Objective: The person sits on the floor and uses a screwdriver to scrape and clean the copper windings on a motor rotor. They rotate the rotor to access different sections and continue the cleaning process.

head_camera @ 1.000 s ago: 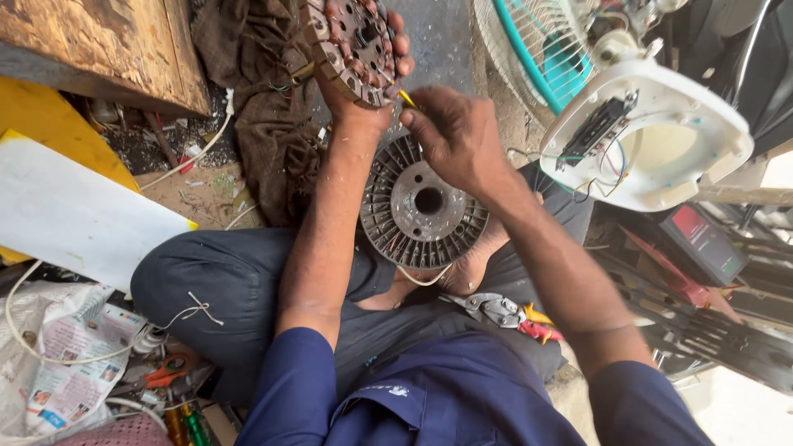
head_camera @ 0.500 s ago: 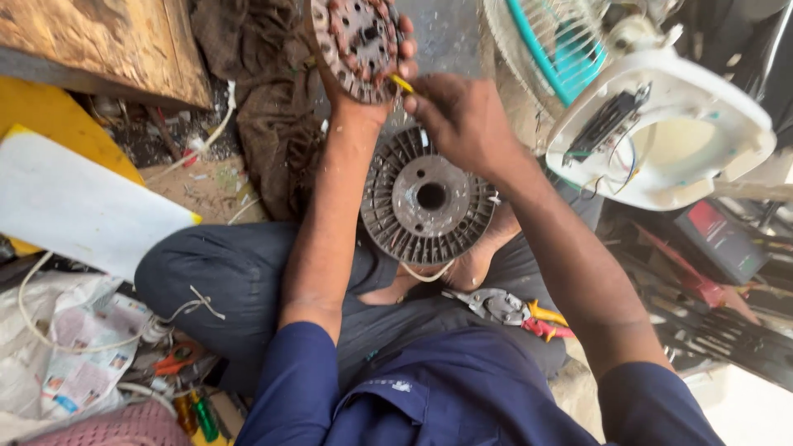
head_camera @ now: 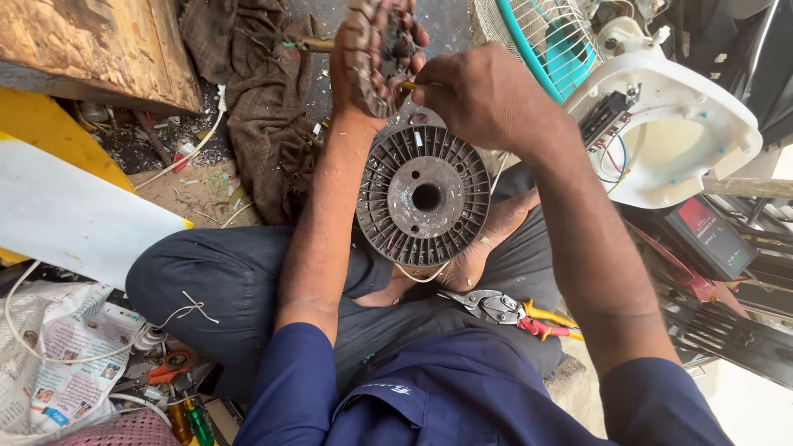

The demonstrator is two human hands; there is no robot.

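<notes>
My left hand [head_camera: 357, 78] grips a round wound motor stator [head_camera: 376, 49], held up on edge at the top of the view. My right hand [head_camera: 487, 95] pinches a thin yellow-handled tool [head_camera: 406, 85] whose tip touches the stator's side. Below both hands a ribbed grey metal rotor housing [head_camera: 424, 196] with a centre hole rests between my crossed legs, against my bare foot [head_camera: 487, 244].
Red and yellow tin snips [head_camera: 512, 312] lie on my lap. An overturned white fan base [head_camera: 673, 136] with wires and a teal fan grille [head_camera: 549, 37] sit at right. A brown rag [head_camera: 264, 107], wooden board [head_camera: 99, 45], white sheet [head_camera: 70, 219], newspaper and small tools [head_camera: 169, 372] lie left.
Both hands have stayed on the stator while it turned from showing its face to standing on edge. The view has shifted slightly so the hands sit higher in the frame.
</notes>
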